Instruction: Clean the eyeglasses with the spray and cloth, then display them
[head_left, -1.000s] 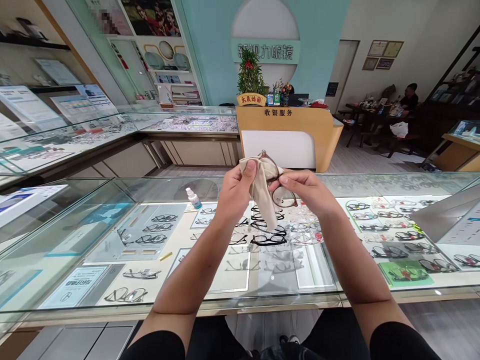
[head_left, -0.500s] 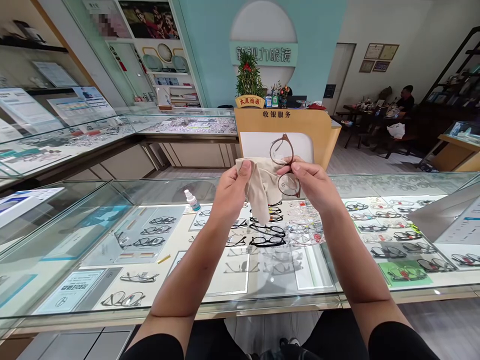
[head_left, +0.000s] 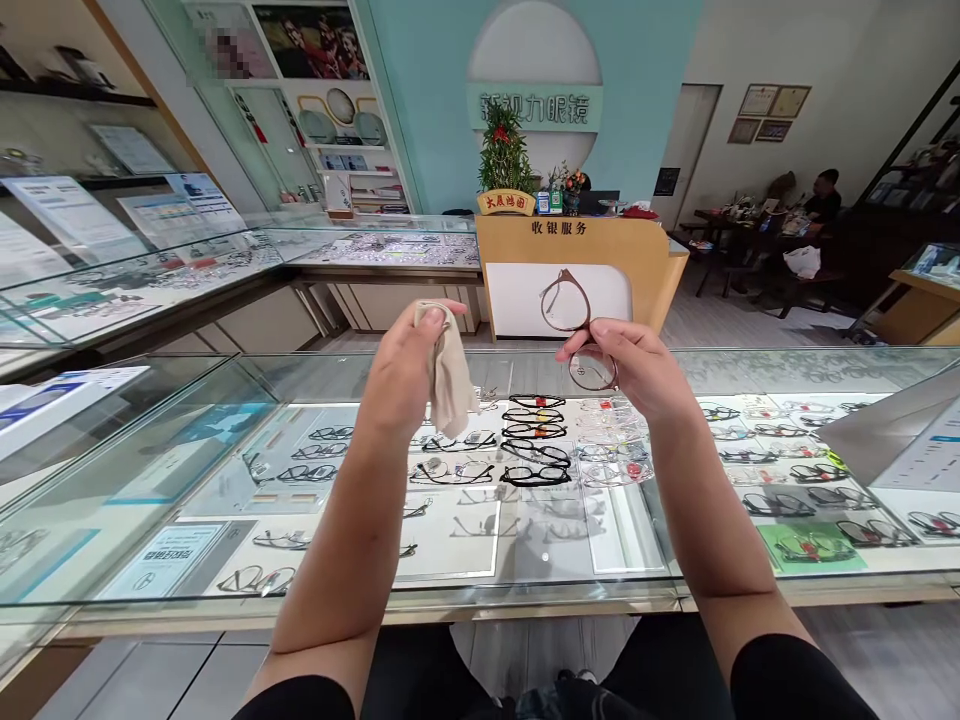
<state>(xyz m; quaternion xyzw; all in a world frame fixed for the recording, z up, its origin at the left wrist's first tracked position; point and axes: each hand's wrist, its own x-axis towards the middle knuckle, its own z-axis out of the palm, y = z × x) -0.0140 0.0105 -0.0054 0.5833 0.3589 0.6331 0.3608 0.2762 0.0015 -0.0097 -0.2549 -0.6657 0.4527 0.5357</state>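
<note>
My left hand [head_left: 405, 365] pinches a beige cleaning cloth [head_left: 452, 385], which hangs down from thumb and fingers above the glass counter. To its right, my right hand [head_left: 630, 362] grips a pair of brown round-framed eyeglasses [head_left: 588, 297] near the bridge. The frame is held upright, one lens above the other, with a small mark on the lower lens. Cloth and eyeglasses are apart. Below the hands, a column of black-framed eyeglasses [head_left: 535, 474] lies in the display, with clear-framed ones [head_left: 615, 472] beside it.
A glass display counter [head_left: 517, 592] spans the space in front of me. More eyeglasses [head_left: 814, 545] lie at the right, one pair on a green card. Beyond stands a wooden cashier desk [head_left: 652, 240] with a plant [head_left: 504, 155]. A person [head_left: 823, 200] sits at the far right.
My left hand has drawn the cloth leftward and away from the eyeglasses. My right hand stays nearly in place, still holding them. The view has shifted slightly.
</note>
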